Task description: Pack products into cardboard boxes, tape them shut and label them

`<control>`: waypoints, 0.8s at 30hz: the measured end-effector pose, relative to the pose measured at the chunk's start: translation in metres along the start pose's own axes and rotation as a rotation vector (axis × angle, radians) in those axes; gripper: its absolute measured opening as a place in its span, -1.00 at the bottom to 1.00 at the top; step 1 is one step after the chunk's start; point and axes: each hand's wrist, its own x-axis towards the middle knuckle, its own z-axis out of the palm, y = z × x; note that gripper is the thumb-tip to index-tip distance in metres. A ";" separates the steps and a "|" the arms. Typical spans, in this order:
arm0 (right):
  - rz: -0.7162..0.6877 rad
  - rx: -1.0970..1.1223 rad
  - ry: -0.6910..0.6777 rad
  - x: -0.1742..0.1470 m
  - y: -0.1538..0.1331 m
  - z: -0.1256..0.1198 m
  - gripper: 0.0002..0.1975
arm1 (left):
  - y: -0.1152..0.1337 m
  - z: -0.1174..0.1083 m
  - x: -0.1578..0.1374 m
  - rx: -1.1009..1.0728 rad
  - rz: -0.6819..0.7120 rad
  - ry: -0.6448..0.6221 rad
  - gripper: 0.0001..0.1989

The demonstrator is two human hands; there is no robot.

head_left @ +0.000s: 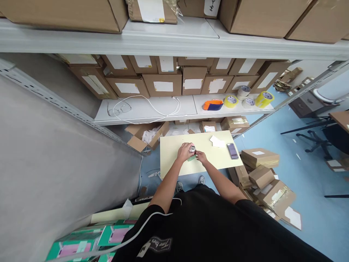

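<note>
Holding the small round object with a dark and whitish face [192,149] calls for a calm grip, and my left hand [185,151] supplies it, curled around the left side with its fingers closed on it. My bare right hand [201,157] comes in from the right, fingertips drawn together at the near right edge; I cannot tell whether they pinch anything there or only touch it.

To do this well, I would let the left hand do all the steadying and leave the fine work to the right fingertips, with short, light movements. The hold should be firm enough to stop the object turning, yet not so hard that it might bend or mark. I would angle its face towards me, so that the edge under my right fingers stays in sight. Working low over the pale yellow rectangular tabletop [215,158] seems wise, since anything that slips would have only a short drop.

The object sits just left of the tabletop's middle, between my two hands. Its face is round, with dark and whitish patches, and a darker reddish tone shows along the near right side. A small pale-green flat piece [191,158] shows just on the near side of it; whether the two are joined I cannot tell. My fingers cover much of the rest, so material and markings are too small to make out.
</note>
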 end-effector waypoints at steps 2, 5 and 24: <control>0.036 0.034 0.018 -0.002 0.002 0.000 -0.55 | -0.008 0.013 -0.005 0.021 -0.019 0.001 -0.41; 0.048 0.087 0.018 -0.005 0.004 0.000 -0.53 | -0.020 0.030 -0.012 -0.049 -0.061 0.020 -0.42; 0.247 0.368 -0.166 0.012 0.015 0.042 -0.52 | -0.086 0.059 -0.028 -0.951 -0.436 0.306 -0.34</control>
